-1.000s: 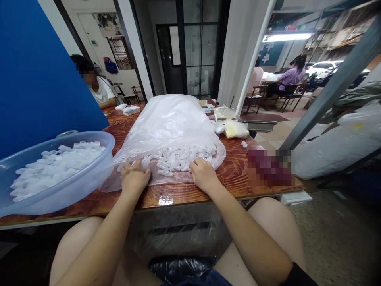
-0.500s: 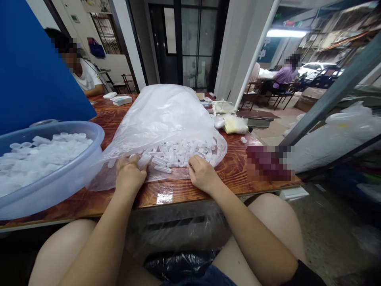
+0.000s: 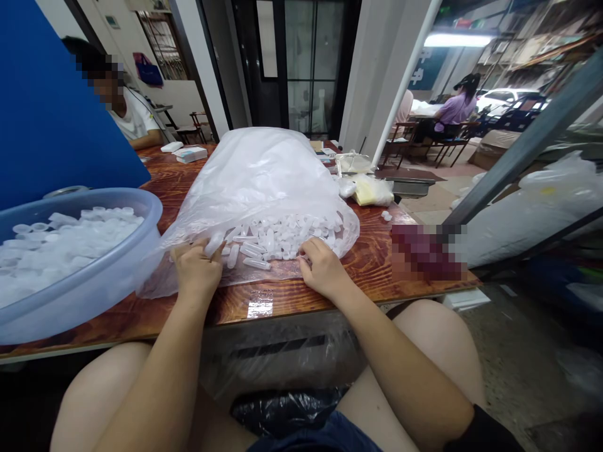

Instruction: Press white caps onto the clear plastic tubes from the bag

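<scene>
A big clear plastic bag (image 3: 254, 182) lies on the wooden table (image 3: 377, 263), its open mouth facing me and spilling several small clear plastic tubes (image 3: 277, 242). My left hand (image 3: 195, 270) rests at the bag's mouth with its fingers curled round a clear tube (image 3: 214, 245). My right hand (image 3: 323, 270) sits at the right side of the pile, fingers bent and pinching among the tubes; what it holds is hidden. A pale blue basin (image 3: 80, 282) full of small white caps stands at my left.
A blue panel (image 3: 51, 107) rises behind the basin. A person in a white shirt (image 3: 129, 119) sits at the table's far left. Small bags (image 3: 372, 191) lie at the far right of the table. A slanted metal post (image 3: 522, 138) and a stuffed sack (image 3: 522, 220) stand to the right.
My left hand has shifted slightly left and picked up a tube at the bag's mouth. My right hand stays at the pile. The view has tilted a little.
</scene>
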Demonstrator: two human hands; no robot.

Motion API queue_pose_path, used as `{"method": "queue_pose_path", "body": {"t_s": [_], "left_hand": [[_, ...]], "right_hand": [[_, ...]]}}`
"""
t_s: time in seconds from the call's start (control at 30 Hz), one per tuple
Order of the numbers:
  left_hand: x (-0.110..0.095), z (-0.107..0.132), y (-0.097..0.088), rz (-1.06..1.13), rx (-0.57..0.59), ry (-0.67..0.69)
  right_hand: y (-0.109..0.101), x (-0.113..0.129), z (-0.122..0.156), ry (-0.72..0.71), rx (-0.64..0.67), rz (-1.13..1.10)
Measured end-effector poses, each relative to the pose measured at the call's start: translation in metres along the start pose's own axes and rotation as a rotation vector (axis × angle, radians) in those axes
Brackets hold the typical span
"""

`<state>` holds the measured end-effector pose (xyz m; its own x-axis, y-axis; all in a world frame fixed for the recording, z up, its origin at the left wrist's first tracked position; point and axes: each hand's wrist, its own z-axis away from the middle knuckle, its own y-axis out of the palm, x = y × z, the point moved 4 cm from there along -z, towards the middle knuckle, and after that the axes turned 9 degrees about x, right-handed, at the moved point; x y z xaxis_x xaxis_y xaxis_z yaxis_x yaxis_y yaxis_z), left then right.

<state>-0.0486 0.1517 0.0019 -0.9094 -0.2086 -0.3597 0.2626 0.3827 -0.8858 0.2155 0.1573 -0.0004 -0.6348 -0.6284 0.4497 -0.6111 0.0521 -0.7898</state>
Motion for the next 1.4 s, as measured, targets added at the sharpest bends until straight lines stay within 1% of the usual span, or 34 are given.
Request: {"method": "queue_pose_path", "body": {"t_s": [0.13,0.27,0.33,0.37,0.4,0.47,0.57,0.6,0.63,0.67,0.7,0.77,0.83,0.93,1.0,1.1,1.17,1.2,1.27,1.33,1.4], "left_hand": [[0.000,-0.001,-0.001,0.015,0.008,-0.004],[-0.007,0.003,-0.007,0.121,-0.026,0.034],[-0.015,0.010,-0.010,0.206,0.032,0.063],[-0.020,0.016,-0.010,0.273,0.099,0.086],[-0.027,0.022,-0.010,0.372,0.189,0.117],[-0.043,0.040,-0.007,0.657,0.440,0.184],[-0.068,0.068,0.000,1.053,0.877,0.207],[-0.074,0.075,0.001,1.153,0.979,0.196],[-0.079,0.080,0.002,1.236,1.052,0.175],[-0.083,0.083,0.002,1.307,1.096,0.146],[-0.086,0.084,0.003,1.365,1.116,0.112],[-0.089,0.083,0.004,1.437,1.131,0.046],[-0.090,0.081,0.005,1.453,1.122,0.010],[-0.088,0.080,0.006,1.376,1.054,-0.003],[-0.085,0.081,0.007,1.224,0.973,0.017],[-0.083,0.084,0.003,0.828,0.832,0.133],[-0.085,0.088,-0.001,0.512,0.777,0.233],[-0.087,0.089,-0.003,0.380,0.771,0.278],[-0.092,0.093,-0.007,0.201,0.807,0.362],[-0.097,0.096,-0.011,0.116,0.869,0.425],[-0.099,0.099,-0.014,0.068,0.921,0.452]], "right_hand": [[0.002,-0.004,-0.002,0.012,-0.008,-0.063],[0.001,-0.003,-0.003,0.023,-0.016,-0.132],[-0.001,-0.001,-0.002,0.069,-0.020,-0.270],[-0.002,0.001,-0.002,0.097,-0.018,-0.373],[-0.003,0.003,-0.001,0.117,-0.014,-0.489],[-0.008,0.011,0.001,0.125,-0.002,-0.697],[-0.018,0.024,0.004,0.109,0.017,-0.865],[-0.021,0.027,0.005,0.106,0.023,-0.905],[-0.024,0.030,0.006,0.103,0.029,-0.946],[-0.027,0.032,0.007,0.096,0.028,-0.990],[-0.029,0.033,0.008,0.089,0.021,-1.029],[-0.033,0.034,0.010,0.085,-0.005,-1.063],[-0.035,0.035,0.013,0.089,-0.024,-1.041],[-0.039,0.039,0.016,0.035,-0.039,-0.944],[-0.044,0.044,0.019,-0.039,-0.065,-0.848],[-0.052,0.049,0.022,-0.124,-0.087,-0.753],[-0.056,0.050,0.022,-0.162,-0.067,-0.727],[-0.057,0.051,0.023,-0.185,-0.037,-0.710],[-0.057,0.053,0.022,-0.248,0.049,-0.686],[-0.056,0.055,0.023,-0.324,0.119,-0.675],[-0.057,0.055,0.024,-0.386,0.156,-0.672]]}}
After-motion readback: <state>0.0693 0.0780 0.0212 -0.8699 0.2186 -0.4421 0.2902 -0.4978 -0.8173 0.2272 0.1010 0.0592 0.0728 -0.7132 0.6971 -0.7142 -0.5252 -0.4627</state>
